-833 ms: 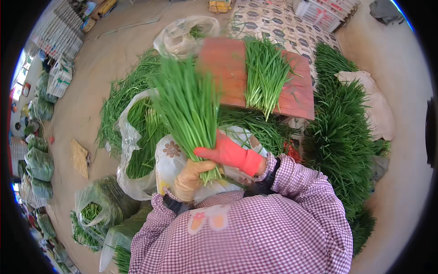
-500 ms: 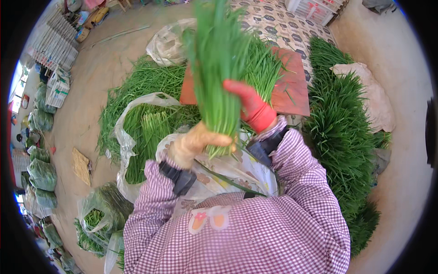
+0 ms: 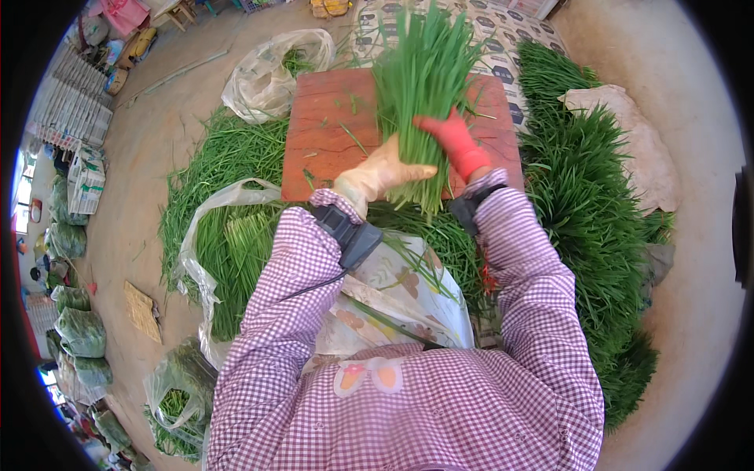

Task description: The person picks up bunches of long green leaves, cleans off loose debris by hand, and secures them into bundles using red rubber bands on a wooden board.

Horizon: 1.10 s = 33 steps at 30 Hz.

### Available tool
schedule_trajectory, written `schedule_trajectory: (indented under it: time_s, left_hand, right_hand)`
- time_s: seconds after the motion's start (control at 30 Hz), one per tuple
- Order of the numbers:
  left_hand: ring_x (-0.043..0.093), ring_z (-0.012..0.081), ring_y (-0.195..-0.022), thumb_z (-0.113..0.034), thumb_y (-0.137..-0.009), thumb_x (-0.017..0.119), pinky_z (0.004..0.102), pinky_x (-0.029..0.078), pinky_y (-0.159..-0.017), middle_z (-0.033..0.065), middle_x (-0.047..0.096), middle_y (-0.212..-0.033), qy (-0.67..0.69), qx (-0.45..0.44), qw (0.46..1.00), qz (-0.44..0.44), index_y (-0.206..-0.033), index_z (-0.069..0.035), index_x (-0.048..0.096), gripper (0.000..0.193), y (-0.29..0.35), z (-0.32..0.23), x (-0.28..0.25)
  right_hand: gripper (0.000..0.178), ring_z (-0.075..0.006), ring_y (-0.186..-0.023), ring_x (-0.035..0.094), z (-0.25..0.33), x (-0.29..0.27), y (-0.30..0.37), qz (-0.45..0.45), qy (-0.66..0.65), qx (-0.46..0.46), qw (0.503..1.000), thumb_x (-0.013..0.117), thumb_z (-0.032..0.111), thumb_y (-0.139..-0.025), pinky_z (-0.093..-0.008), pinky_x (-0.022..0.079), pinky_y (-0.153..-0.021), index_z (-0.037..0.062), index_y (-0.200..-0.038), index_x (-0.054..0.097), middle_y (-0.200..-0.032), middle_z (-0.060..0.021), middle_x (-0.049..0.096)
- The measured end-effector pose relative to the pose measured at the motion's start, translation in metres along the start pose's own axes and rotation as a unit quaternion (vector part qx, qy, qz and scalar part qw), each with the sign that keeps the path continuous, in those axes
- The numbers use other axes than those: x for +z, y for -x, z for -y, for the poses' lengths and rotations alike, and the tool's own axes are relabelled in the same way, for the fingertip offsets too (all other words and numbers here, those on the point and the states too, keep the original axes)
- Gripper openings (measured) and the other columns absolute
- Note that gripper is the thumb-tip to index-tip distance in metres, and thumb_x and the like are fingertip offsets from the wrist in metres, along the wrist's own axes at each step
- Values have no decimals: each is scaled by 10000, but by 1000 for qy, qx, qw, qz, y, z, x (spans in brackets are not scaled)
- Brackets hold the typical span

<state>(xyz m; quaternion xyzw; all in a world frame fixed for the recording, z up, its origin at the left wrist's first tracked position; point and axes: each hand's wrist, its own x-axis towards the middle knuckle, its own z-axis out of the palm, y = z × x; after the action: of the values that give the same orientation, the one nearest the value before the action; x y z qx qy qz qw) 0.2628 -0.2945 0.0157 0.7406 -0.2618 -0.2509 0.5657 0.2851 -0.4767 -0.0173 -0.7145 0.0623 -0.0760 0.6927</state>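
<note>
I hold a thick bunch of long green chives (image 3: 424,86) upright over a reddish wooden board (image 3: 330,129). My left hand (image 3: 377,174), in a cream glove, grips the bunch near its cut ends from the left. My right hand (image 3: 455,145), in a red glove, clasps the same bunch from the right. The leaf tips fan out toward the far edge of the board. A few stray leaves lie on the board's bare surface.
Heaps of loose chives (image 3: 585,196) lie on the ground right of the board, and more (image 3: 216,157) to its left. Clear plastic bags (image 3: 267,67) hold greens at left and back. A patterned mat (image 3: 503,23) lies beyond; packed green bundles (image 3: 78,337) line the far left.
The bunch moved forward from in front of my chest to over the board, and both hands shifted with it. My head view now looks farther ahead.
</note>
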Motion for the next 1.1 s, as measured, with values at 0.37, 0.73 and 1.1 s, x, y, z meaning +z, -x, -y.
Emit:
schedule_trajectory:
  time_s: [0.37, 0.73, 1.1]
  left_hand:
    - [224, 422, -1417, -591, -781, 667, 406, 242, -1157, 344, 230, -1493, -234, -218, 945, -70, -1474, 99, 94, 1133, -6, 44, 27]
    - [624, 292, -1053, -574, -872, 590, 383, 481, -911, 177, 661, -1094, -139, -229, 963, -44, -1305, 11, 495, 734, 18, 51, -50]
    - [322, 383, -1384, -722, -604, 752, 396, 318, -1113, 299, 265, -1500, -110, -216, 963, -119, -1486, 68, -38, 1424, -24, 52, 19]
  right_hand:
    - [960, -442, -1408, 211, -37, 20, -5, -151, 198, -258, 934, 659, 514, -793, -460, 247, -1131, 82, -1516, 198, -1524, -272, 226]
    - [443, -443, -1408, 222, -40, 19, -3, 94, 466, -212, 854, 596, 458, -865, -575, 191, -1131, 301, -1279, 587, -1543, -79, 300]
    - [519, -381, -1450, 155, -53, 28, -23, 157, 407, -101, 894, 448, 470, -947, -553, 94, -1155, 354, -1449, 384, -1561, -31, 282]
